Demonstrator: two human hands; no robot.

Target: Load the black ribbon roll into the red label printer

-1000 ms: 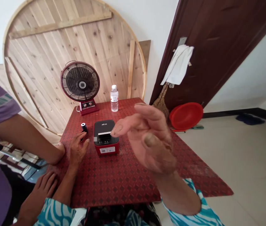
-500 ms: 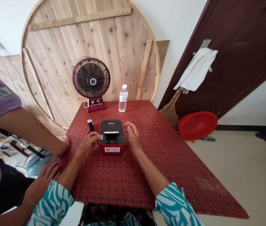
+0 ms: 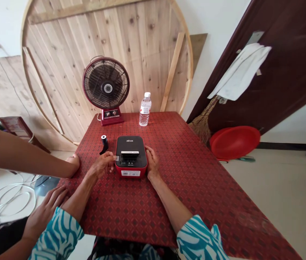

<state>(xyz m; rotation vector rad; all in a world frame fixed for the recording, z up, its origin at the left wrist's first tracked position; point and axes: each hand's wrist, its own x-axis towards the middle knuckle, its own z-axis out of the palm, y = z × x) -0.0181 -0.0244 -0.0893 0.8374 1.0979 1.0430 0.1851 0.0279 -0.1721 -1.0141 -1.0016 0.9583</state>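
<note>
A red box with a black top [image 3: 130, 144], which looks like a small label printer, sits on the table. Across its top runs a slot with a white strip, and a white label is stuck on its front face. My left hand [image 3: 101, 167] pinches a small grey tab [image 3: 117, 158] at the printer's left edge, thumb and forefinger together. Against the printer's right side, my right hand [image 3: 152, 162] grips it with the fingers along the wall. A small roll with a black strip hanging off it [image 3: 104, 144] stands left of the printer.
Farther back on the red patterned table [image 3: 196, 202] stand a fan [image 3: 106, 88] and a water bottle [image 3: 144, 110]. At the left, another person's hands [image 3: 73, 162] rest at the table edge. A red basin [image 3: 235, 142] and a broom [image 3: 203, 124] are by the door.
My right hand has closed in from beside the printer and now touches its right side. My left hand stays at the grey tab. The view has shifted slightly.
</note>
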